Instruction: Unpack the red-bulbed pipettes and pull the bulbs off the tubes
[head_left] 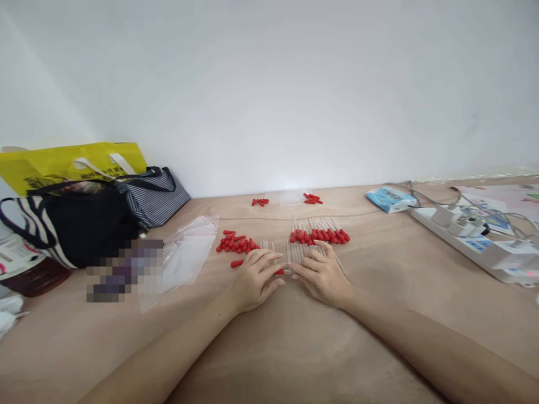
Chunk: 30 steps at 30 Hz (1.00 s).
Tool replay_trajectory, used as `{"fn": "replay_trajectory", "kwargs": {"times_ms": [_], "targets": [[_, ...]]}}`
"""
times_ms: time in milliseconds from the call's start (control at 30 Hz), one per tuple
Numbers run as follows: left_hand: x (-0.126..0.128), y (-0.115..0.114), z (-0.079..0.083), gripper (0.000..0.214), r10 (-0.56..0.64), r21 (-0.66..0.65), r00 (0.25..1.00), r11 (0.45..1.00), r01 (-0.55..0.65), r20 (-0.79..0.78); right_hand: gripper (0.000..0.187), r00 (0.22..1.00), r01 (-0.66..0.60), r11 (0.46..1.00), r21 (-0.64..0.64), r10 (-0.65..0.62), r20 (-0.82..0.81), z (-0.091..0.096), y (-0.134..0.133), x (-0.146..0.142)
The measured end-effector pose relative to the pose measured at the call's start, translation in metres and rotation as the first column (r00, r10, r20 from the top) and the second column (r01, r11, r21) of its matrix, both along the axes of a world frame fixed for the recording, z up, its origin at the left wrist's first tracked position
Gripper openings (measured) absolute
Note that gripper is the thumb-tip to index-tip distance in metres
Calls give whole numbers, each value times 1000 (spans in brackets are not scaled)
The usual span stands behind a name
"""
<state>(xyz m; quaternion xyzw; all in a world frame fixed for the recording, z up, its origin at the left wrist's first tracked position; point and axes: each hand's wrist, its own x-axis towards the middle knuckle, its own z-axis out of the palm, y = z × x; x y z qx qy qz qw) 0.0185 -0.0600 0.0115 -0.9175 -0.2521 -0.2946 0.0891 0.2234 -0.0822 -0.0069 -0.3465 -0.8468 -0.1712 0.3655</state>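
Observation:
Close together over the middle of the table, my left hand point(257, 280) closes on a red rubber bulb point(279, 272), and my right hand point(322, 275) pinches a clear dropper tube point(288, 271). The bulb and tube meet end to end in the gap between my fingers. Just left of my left hand lies a pile of loose red bulbs point(236, 242), with a single one nearer me. Bare clear tubes point(298, 251) lie side by side beneath and behind my right hand. Beyond them is a row of droppers with red bulbs point(322, 235) on their near ends.
Clear zip bags point(189, 252) lie left, near a black bag point(84, 224), a striped bag point(155, 196) and a yellow bag point(76, 160). Small red bulb groups point(312, 198) lie by the wall. At right are a blue packet point(391, 199) and a power strip point(458, 235) with cables.

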Motion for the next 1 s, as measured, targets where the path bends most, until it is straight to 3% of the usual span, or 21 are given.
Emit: {"fn": "replay_trajectory", "kwargs": {"times_ms": [267, 533, 667, 767, 900, 1000], "targets": [[-2, 1, -4, 17, -33, -67, 998, 997, 37, 60, 14, 999, -34, 999, 18, 34, -3, 5, -3, 0], [-9, -1, -2, 15, -64, -44, 993, 997, 69, 102, 15, 999, -23, 999, 27, 24, -43, 2, -2, 7], [-25, 5, 2, 15, 79, -65, 975, 996, -67, 207, 14, 991, 54, 998, -32, -58, -123, -1, -1, 16], [-42, 14, 8, 17, 230, -157, 935, 968, -193, 270, 13, 987, 64, 998, -22, -67, -147, -1, 0, 14], [-63, 26, 16, 17, 403, -337, 903, 879, -337, 148, 16, 979, 102, 994, -32, -106, -176, -1, -1, 6], [-71, 29, 17, 16, 445, -438, 893, 817, -375, 66, 20, 972, 142, 987, -72, -153, -180, 0, 0, 1]]}}
